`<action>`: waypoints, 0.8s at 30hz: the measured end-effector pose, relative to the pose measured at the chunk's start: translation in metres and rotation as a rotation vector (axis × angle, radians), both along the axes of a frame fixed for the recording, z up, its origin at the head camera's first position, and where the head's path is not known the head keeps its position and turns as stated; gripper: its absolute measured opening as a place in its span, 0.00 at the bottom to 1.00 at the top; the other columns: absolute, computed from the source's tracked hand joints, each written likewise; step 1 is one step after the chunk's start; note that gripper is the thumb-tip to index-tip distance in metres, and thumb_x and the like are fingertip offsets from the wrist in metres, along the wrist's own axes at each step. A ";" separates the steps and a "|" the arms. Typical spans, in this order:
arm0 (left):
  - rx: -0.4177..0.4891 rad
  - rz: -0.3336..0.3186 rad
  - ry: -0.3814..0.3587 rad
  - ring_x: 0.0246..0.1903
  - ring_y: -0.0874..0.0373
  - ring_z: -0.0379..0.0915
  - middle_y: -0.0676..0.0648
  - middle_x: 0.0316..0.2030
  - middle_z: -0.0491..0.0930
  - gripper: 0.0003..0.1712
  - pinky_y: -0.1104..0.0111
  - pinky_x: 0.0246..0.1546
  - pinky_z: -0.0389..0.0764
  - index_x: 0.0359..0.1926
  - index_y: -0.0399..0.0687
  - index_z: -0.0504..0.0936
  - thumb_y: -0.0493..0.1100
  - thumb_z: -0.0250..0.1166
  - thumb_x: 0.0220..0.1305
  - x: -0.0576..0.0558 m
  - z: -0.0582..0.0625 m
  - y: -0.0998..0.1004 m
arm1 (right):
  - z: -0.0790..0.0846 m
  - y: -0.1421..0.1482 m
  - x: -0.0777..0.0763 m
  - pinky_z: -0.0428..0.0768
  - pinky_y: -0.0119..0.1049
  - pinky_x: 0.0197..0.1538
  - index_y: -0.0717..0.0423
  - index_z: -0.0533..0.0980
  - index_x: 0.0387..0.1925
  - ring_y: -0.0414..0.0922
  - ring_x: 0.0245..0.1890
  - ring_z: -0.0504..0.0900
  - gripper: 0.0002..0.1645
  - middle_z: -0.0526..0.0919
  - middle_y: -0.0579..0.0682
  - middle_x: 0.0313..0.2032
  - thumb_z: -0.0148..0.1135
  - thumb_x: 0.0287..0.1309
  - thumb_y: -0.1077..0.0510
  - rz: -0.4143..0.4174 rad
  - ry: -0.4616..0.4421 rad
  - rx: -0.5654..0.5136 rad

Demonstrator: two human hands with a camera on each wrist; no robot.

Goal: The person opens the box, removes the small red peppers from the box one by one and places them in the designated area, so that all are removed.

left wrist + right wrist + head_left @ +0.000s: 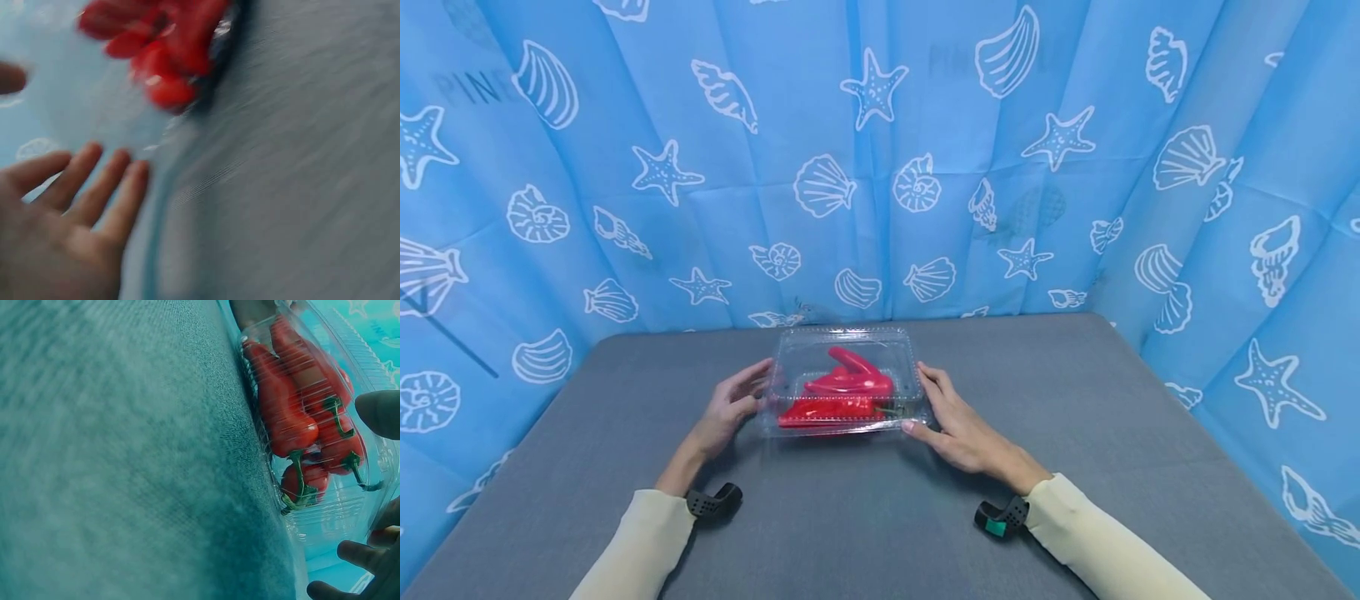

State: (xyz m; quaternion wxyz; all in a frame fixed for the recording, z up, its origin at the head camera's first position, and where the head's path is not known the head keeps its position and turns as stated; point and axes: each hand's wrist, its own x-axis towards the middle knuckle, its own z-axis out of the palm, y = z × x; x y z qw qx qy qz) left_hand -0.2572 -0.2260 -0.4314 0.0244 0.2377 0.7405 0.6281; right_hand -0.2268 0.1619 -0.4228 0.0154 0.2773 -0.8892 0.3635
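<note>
A clear plastic clamshell box (786, 358) sits at the middle of the grey table, its lid closed over several red peppers (850, 382). Green stems (299, 472) show through the plastic in the right wrist view. At the box's left side is my left hand (733, 407), fingers extended toward the wall; the left wrist view shows them spread and straight. My right hand (958, 429) lies along the right side, thumb near the front corner and fingers farther back. In the right wrist view its thumb (380, 414) and spread fingers overlap the clear wall.
The grey tabletop (850, 533) reaches back to a blue curtain (880, 167) printed with white shells and starfish. More curtain hangs along the right side. Black bands (715, 502) circle both wrists below pale yellow sleeves (1105, 533).
</note>
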 end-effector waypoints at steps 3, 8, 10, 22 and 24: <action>-0.112 -0.028 -0.012 0.71 0.26 0.50 0.28 0.74 0.52 0.46 0.37 0.65 0.64 0.79 0.35 0.49 0.38 0.61 0.66 0.002 0.008 -0.002 | 0.000 0.000 0.000 0.59 0.60 0.72 0.62 0.45 0.80 0.60 0.75 0.55 0.54 0.49 0.58 0.77 0.57 0.69 0.38 -0.004 0.001 -0.003; -0.360 0.098 0.051 0.72 0.27 0.50 0.32 0.75 0.51 0.62 0.33 0.64 0.62 0.81 0.51 0.42 0.55 0.72 0.58 0.006 0.015 0.007 | -0.001 -0.001 0.000 0.58 0.60 0.72 0.63 0.46 0.79 0.60 0.75 0.55 0.53 0.49 0.59 0.77 0.58 0.69 0.39 -0.002 0.023 0.000; -0.466 0.160 0.119 0.71 0.29 0.52 0.35 0.75 0.51 0.64 0.33 0.62 0.64 0.82 0.55 0.41 0.59 0.73 0.55 0.007 0.016 0.013 | 0.000 -0.002 0.001 0.58 0.60 0.72 0.64 0.46 0.79 0.60 0.75 0.55 0.53 0.49 0.59 0.77 0.57 0.69 0.38 -0.007 0.027 0.007; -0.667 0.318 0.738 0.70 0.39 0.60 0.41 0.74 0.59 0.52 0.38 0.58 0.73 0.75 0.54 0.65 0.54 0.76 0.49 0.010 0.016 0.026 | -0.001 -0.007 0.003 0.60 0.64 0.70 0.63 0.49 0.79 0.60 0.74 0.58 0.53 0.50 0.56 0.78 0.56 0.69 0.37 -0.050 0.052 0.036; -0.679 0.321 0.751 0.70 0.40 0.60 0.42 0.74 0.60 0.48 0.37 0.58 0.72 0.73 0.54 0.67 0.54 0.74 0.51 0.010 0.016 0.026 | -0.001 -0.008 0.003 0.61 0.64 0.70 0.63 0.49 0.79 0.60 0.74 0.58 0.53 0.51 0.56 0.77 0.57 0.69 0.36 -0.053 0.047 0.033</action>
